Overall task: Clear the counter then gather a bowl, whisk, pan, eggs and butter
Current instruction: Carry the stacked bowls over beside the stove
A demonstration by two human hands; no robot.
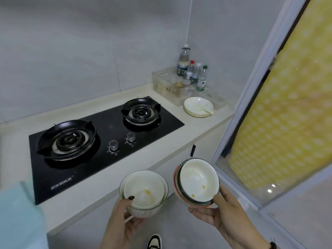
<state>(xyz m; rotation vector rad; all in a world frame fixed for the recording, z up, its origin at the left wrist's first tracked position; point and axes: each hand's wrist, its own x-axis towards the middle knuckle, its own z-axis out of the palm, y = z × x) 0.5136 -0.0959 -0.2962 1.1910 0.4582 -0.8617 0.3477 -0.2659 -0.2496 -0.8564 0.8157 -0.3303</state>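
Note:
My left hand point(125, 218) grips a stack of two nested white bowls point(145, 191), thumb hooked over the near rim; the inner bowl has a yellow smear. My right hand point(221, 211) holds a second stack of bowls point(195, 182), tilted toward me, with a red-rimmed bowl at the back and yellow spots in the front one. Both stacks hang in front of the counter's edge. A stack of white plates point(197, 106) sits on the counter point(100, 187) at the far right.
A black two-burner gas hob point(100, 141) fills the middle of the counter. A clear tray with several bottles and jars point(185, 81) stands in the back right corner. A glass door with a yellow curtain point(287, 105) is on the right. A light blue cloth point(16, 212) lies at the left.

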